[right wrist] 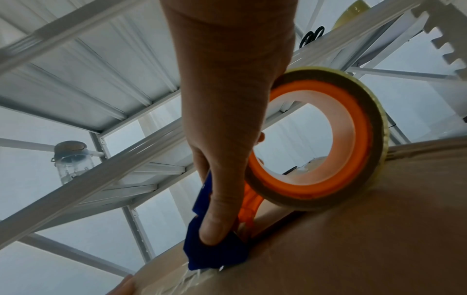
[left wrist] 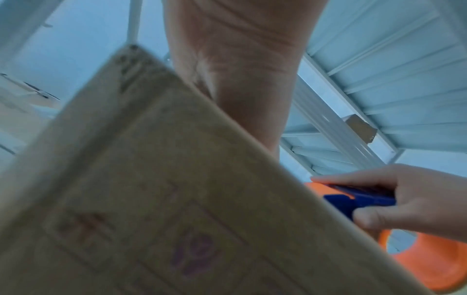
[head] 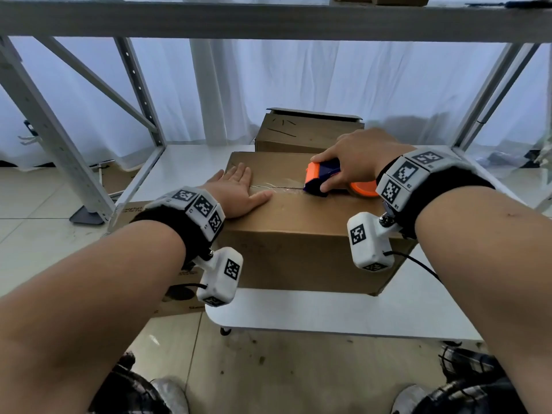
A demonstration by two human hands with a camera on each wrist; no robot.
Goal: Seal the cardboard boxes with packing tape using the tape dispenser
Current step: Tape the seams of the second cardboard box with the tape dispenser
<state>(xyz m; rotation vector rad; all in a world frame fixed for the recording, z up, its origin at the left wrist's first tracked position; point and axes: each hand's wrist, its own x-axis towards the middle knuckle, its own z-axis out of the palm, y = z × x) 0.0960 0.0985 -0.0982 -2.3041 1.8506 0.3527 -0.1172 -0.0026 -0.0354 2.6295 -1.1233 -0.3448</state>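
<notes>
Right hand [head: 355,156] grips orange-and-blue tape dispenser [head: 324,177] mid-seam on brown cardboard box [head: 298,234]; left hand [head: 239,192] flat, fingers straight; seam's left half untaped

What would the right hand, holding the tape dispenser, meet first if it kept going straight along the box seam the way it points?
Most likely the left hand, pressed flat on the front box over the seam. The right hand aims the tape dispenser leftward at it; only bare cardboard lies between.

Left wrist view blurred, cardboard box [left wrist: 156,195] print unreadable, tape dispenser [left wrist: 359,199] partly hidden behind it
</notes>
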